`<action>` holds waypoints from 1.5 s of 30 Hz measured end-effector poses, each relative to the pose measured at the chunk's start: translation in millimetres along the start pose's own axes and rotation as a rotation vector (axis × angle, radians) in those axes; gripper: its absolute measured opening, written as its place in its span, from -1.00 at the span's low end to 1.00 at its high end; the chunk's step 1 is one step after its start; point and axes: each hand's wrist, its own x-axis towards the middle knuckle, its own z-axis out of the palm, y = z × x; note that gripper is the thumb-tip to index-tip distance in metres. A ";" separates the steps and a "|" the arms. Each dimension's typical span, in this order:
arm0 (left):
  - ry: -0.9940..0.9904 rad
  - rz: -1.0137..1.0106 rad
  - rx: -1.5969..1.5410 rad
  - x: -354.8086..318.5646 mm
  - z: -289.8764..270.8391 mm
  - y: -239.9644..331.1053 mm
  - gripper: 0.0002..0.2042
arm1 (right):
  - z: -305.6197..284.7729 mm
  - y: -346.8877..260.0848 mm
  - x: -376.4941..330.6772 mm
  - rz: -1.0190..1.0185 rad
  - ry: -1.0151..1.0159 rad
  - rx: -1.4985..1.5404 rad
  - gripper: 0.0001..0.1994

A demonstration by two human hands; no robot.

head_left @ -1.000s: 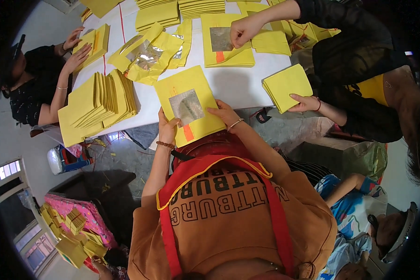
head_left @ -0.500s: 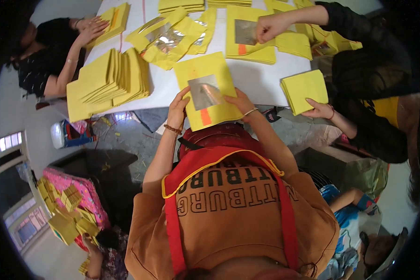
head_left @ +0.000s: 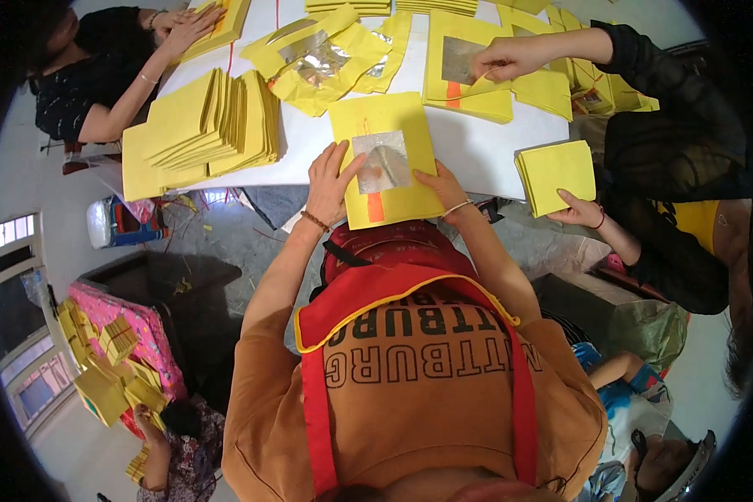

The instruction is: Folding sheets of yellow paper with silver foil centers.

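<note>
Just past the table's near edge I hold up a yellow paper packet (head_left: 413,117) with a silvery window (head_left: 383,163) and an orange strip (head_left: 376,206) below it. My left hand (head_left: 333,182) grips its left edge, fingers extended and thumb reaching toward the window. On the right edge, my right hand (head_left: 444,187) closes with its thumb on the front; its other fingers are hidden behind. Left of my hands stands a thick stack of folded yellow packets (head_left: 197,125). Crumpled yellow packets with shiny windows (head_left: 318,63) lie beyond.
At the right, a co-worker's hand (head_left: 510,58) works over windowed packets (head_left: 468,102); their other hand (head_left: 576,209) holds a yellow bundle (head_left: 558,176). Another person's hands (head_left: 188,29) rest on packets at the far left. Pink cloth (head_left: 134,322) with yellow bundles lies lower left.
My left hand has shifted up the packet's edge, its fingers straighter and its thumb now toward the window. The right hand keeps its grip. The whole view has shifted slightly.
</note>
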 end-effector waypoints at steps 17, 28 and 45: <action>-0.104 0.000 0.280 5.5 -2.0 2.9 -0.54 | -8.4 -9.7 40.9 -0.330 0.035 -0.423 -0.32; -0.329 0.088 0.040 26.6 -33.7 -38.9 -0.49 | 3.5 -6.4 50.8 -0.366 0.059 -0.362 -0.37; 0.422 -0.695 -1.004 40.1 12.5 -41.6 -0.51 | 10.5 15.6 61.7 -0.455 0.082 -0.292 -0.41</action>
